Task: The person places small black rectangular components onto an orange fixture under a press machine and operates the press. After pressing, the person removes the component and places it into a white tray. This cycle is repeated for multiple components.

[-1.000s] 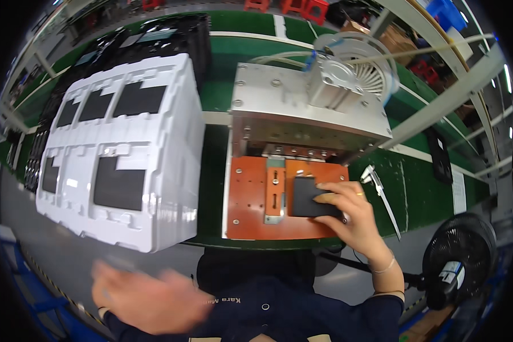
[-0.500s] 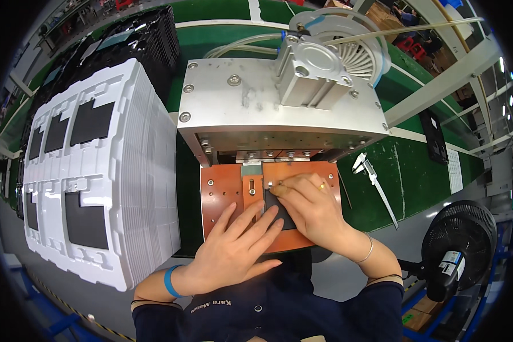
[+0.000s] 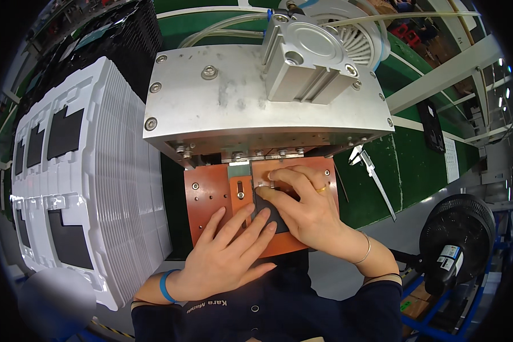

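A thin black sheet (image 3: 276,215) lies on the orange fixture plate (image 3: 208,185), partly hidden under my hands. My left hand (image 3: 219,259) rests palm down with its fingers spread, fingertips on the slotted orange guide strip (image 3: 240,183) and on the sheet's left part. Bent over the sheet's far edge is my right hand (image 3: 313,214); thumb and forefinger touch down near the far left corner, a little apart from each other. Nothing shows between those fingertips. Just beyond the fingers, the metal press (image 3: 211,108) overhangs the plate's back.
On the left stands a tall stack of white trays (image 3: 114,171), the top one holding several black sheets; black crates (image 3: 119,40) are behind. Digital calipers (image 3: 373,176) and a thin rod (image 3: 341,183) lie to the right. A black fan (image 3: 459,245) stands at the right.
My right thumb and forefinger have parted from a pinch at the sheet's far edge. My left hand stays flat. The whole view has shifted, bringing the press closer.
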### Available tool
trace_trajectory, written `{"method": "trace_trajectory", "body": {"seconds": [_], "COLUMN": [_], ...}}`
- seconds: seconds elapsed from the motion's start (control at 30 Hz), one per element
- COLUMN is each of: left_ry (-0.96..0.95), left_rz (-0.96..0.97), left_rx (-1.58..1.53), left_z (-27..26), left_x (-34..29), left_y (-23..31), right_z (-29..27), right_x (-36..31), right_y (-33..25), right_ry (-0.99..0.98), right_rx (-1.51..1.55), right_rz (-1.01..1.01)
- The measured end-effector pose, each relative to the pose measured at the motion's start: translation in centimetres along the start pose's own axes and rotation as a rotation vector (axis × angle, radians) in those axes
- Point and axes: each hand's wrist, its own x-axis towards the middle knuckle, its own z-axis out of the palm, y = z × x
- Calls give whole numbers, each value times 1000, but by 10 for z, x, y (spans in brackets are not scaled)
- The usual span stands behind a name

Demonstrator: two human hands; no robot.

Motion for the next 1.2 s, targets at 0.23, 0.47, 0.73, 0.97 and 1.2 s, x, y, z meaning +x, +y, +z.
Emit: {"method": "trace_trajectory", "body": {"seconds": [0.23, 0.47, 0.73, 0.97, 1.2], "left_ry": [-9, -17, -12, -53, -110], "left_rz": [-16, -21, -111, -144, -171], "left_rx": [-24, -199, -181, -189, -210], "left_z": [-4, -15, -14, -15, -14], "left_x": [0, 8, 29, 27, 27], "left_y": [1, -8, -16, -17, -17], "right_z": [-13, -28, -19, -18, -18], "right_x": [-5, -31, -3, -1, -2], "right_y": [-1, -2, 22, 22, 20], "right_ry": [69, -61, -34, -37, -50], "right_rx": [98, 244, 219, 247, 235], "right_rz": [138, 163, 111, 107, 128]}}
